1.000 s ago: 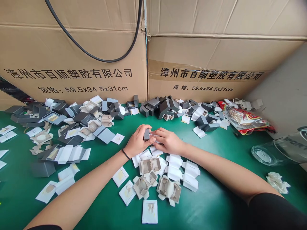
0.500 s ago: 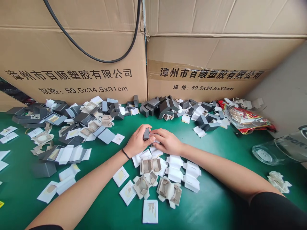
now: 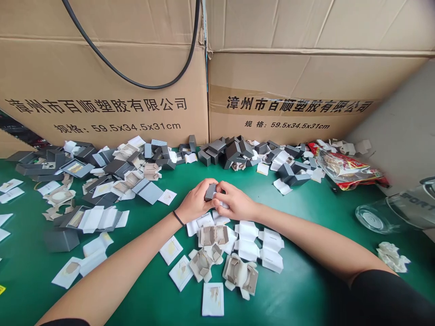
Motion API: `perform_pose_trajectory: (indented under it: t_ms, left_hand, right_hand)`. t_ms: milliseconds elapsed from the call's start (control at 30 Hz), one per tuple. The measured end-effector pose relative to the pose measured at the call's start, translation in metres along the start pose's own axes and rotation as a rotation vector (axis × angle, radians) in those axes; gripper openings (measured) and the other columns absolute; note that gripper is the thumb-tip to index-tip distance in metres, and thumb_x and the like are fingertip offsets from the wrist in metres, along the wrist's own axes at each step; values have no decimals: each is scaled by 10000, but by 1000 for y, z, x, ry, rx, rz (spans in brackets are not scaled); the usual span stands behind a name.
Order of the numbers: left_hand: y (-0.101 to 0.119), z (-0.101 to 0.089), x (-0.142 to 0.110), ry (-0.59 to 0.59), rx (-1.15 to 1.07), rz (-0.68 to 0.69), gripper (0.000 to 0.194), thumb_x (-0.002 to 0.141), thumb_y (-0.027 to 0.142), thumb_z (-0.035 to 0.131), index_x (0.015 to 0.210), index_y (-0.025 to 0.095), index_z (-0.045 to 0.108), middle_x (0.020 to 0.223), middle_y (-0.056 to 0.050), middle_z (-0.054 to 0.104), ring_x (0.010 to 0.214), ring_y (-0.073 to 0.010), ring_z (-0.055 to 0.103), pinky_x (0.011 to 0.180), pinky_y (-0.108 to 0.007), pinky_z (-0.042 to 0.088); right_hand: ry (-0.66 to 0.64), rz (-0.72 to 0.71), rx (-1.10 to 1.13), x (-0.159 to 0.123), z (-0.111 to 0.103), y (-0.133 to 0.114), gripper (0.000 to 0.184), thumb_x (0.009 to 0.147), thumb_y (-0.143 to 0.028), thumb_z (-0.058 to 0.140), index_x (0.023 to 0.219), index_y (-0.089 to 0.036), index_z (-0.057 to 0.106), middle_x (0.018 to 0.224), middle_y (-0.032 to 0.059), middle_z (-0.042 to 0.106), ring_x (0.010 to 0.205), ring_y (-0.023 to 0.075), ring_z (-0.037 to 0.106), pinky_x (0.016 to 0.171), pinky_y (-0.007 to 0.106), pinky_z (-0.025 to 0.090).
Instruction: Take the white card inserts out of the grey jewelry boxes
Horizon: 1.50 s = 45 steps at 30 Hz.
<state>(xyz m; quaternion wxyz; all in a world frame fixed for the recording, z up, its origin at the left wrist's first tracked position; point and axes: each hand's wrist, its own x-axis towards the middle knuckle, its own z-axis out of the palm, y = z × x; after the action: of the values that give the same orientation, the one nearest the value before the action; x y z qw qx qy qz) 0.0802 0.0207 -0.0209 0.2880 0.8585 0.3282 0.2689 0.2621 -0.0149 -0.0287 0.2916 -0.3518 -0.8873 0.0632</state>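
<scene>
In the middle of the table, a small dark grey box [image 3: 210,192] is held between both hands. My left hand [image 3: 195,199] is closed around its left side, with a black band on the wrist. My right hand [image 3: 236,201] is closed against its right side, fingers bent over it. A bit of white [image 3: 223,205] shows under the right fingers; whether it belongs to the box I cannot tell. Just below the hands lie unfolded white card inserts [image 3: 248,240], torn grey-brown inserts [image 3: 240,275] and flat white cards [image 3: 213,299].
Dark grey boxes and torn card pieces are heaped along the back [image 3: 234,151] and left [image 3: 115,167]. Large cardboard cartons [image 3: 102,81] stand behind, with a black cable [image 3: 149,86] hanging in front. A red snack bag [image 3: 350,170], clear cup [image 3: 374,219] and crumpled tissue [image 3: 392,257] are at right.
The right fingers have curled in closer over the box, and the box has tilted slightly in the left hand. The torn insert nearest the front has shifted a little.
</scene>
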Motion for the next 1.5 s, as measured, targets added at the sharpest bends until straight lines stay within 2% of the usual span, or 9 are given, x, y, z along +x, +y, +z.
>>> perform_pose_trajectory:
  t_ms: [467,633,833,1033,1133,1233,1400,1500]
  left_hand:
    - [1,1,0,-13,20,-35,619,743,725,373,1090,214,419,988,-71,589,767,-197,589,624,-283,444]
    - [-2,2,-1,-15,32,-29,598,748,704,401,1095,218,429,1014,-75,591,797,-201,590,640,-286,456]
    - [-3,2,-1,-2,53,-76,549,773,652,434,1107,217,422,1012,-82,588,794,-198,595,647,-292,470]
    - [0,1,-1,41,42,-101,497,786,607,463,1089,214,429,1010,-81,603,812,-203,607,677,-309,481]
    - [1,1,-1,46,62,-94,472,793,576,479,1089,213,431,1025,-83,604,828,-206,610,679,-308,483]
    - [0,1,-1,54,86,-86,445,798,544,495,1090,215,432,1025,-78,606,833,-204,611,677,-302,480]
    - [-1,2,-1,55,96,-86,424,801,503,517,1098,214,431,1051,-78,602,860,-207,611,697,-307,487]
    - [2,1,0,64,112,-94,390,804,474,517,1080,210,441,1047,-79,603,863,-210,617,691,-309,495]
  right_hand:
    - [-4,16,-11,2,3,-1,171,819,-249,459,667,-182,497,807,36,380,740,150,422,669,280,421]
    - [57,37,-68,-4,4,-4,182,842,-280,459,709,-188,542,849,52,479,701,133,462,640,265,437]
    - [153,3,-169,-9,4,-3,199,870,-320,487,774,-202,616,905,70,624,822,171,590,779,339,488]
    - [184,-51,-188,-11,4,-1,184,864,-318,521,874,-201,663,947,73,671,847,180,627,843,363,511]
    - [184,-67,-210,-11,0,-2,214,869,-324,513,829,-187,673,937,73,676,809,178,630,738,322,532]
    - [120,-55,-238,-9,-3,-4,264,892,-326,475,794,-176,668,945,91,663,772,168,627,626,290,513]
    - [85,-148,-385,-7,-2,-9,295,913,-258,424,801,-110,653,904,127,653,923,233,625,631,322,502]
    - [71,-120,-359,-8,0,-9,290,909,-261,429,817,-116,663,916,126,657,939,231,617,653,324,503]
